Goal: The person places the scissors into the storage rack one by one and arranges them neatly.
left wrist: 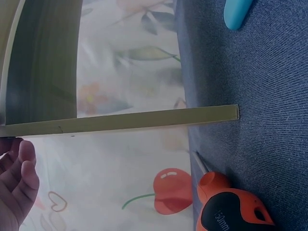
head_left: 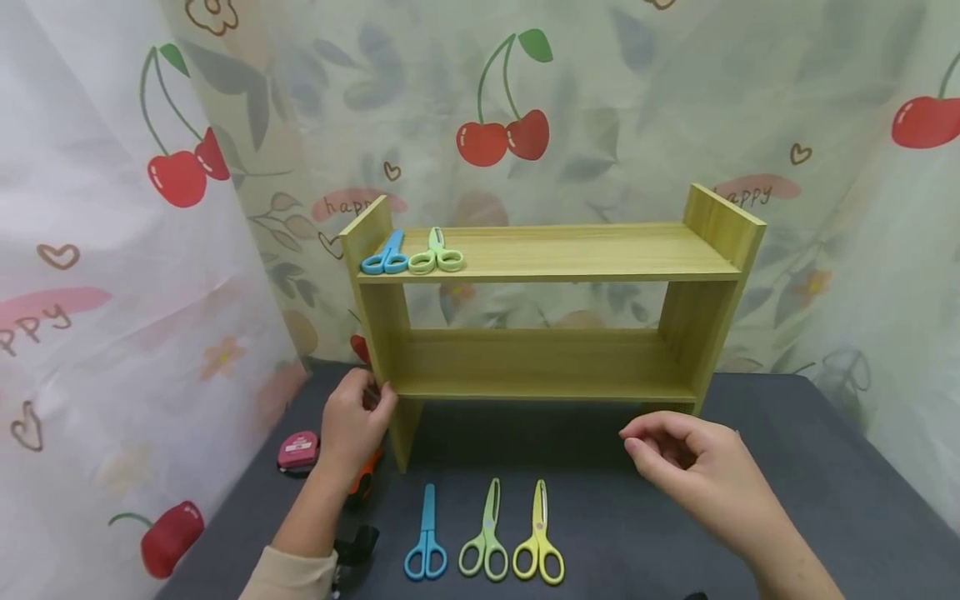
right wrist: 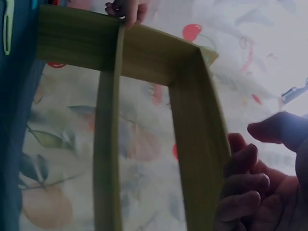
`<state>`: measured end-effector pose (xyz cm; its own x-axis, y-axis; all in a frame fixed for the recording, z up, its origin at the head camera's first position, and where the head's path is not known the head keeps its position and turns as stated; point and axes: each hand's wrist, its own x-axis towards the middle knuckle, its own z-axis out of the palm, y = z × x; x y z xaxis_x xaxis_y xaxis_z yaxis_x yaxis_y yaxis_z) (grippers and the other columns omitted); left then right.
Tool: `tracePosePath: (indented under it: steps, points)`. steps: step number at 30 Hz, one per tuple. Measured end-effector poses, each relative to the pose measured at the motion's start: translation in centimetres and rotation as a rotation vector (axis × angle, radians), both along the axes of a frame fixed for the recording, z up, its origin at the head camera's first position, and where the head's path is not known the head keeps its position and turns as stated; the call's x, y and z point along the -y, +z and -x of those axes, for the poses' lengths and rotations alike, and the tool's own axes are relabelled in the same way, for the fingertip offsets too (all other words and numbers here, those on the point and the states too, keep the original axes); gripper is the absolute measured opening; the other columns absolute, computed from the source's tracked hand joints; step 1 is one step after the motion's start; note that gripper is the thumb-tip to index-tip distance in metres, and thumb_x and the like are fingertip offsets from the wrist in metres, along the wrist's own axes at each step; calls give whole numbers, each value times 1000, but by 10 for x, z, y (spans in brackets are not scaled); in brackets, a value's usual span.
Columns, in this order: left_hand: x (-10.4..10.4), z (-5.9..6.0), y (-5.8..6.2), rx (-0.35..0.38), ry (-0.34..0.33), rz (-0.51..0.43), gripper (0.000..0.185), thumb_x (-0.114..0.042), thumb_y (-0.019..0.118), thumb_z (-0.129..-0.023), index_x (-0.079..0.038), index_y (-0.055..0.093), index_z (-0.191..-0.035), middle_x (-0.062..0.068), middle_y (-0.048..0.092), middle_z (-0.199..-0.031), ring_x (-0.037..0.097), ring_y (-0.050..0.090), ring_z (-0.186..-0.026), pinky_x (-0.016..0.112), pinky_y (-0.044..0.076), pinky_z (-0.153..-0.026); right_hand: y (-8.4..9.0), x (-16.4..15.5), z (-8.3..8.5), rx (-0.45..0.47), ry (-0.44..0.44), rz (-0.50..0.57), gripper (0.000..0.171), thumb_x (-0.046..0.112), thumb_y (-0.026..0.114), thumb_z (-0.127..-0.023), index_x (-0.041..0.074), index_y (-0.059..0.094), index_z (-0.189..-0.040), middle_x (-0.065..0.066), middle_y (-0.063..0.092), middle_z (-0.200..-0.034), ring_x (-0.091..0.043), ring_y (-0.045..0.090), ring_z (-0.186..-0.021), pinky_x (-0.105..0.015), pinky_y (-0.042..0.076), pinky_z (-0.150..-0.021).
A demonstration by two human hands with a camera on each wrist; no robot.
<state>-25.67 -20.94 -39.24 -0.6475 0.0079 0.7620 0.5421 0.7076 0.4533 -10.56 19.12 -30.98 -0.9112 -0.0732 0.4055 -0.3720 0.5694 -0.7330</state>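
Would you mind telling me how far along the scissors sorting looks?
Two scissors, blue and green, already lie on the shelf. The left hand holds its side panel; the right hand hovers empty. Three scissors remain on the table.

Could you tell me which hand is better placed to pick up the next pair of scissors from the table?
Probably the right hand: it hovers free with loosely curled fingers, holding nothing. The left hand grips the wooden shelf at its left upright. The yellow scissors lie nearest the right.
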Motion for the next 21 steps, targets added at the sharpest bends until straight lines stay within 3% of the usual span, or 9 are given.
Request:
tracePosePath:
  steps: [5,12,21]
  points:
    - [0,1,-1,-30,-14,-1,9,-6,68,-89,-6,59,-88,7,57,-79,15,54,-65,29,49,-57,-13,-4,12,95,83,-10,5,20,73,-96,18,73,-100,5,61,-77,-14,56,-64,-27,45,-59]
    - [-3,3,-1,-60,-42,-9,9,-6,68,-89,-6,60,-87,6,56,-79,14,53,-66,27,48,-57,-30,-7,34,260,236,32,17,22,73,-95,9,71,-106,-5,66,-87,-19,63,-73,-32,52,-67]
    - [0,3,-1,-46,-36,-22,9,-5,67,-89,-5,59,-86,8,56,-78,16,54,-65,28,48,-57,-71,23,58,461,396,113,21,17,72,-93,2,67,-106,-7,65,-88,-24,63,-77,-36,56,-66]
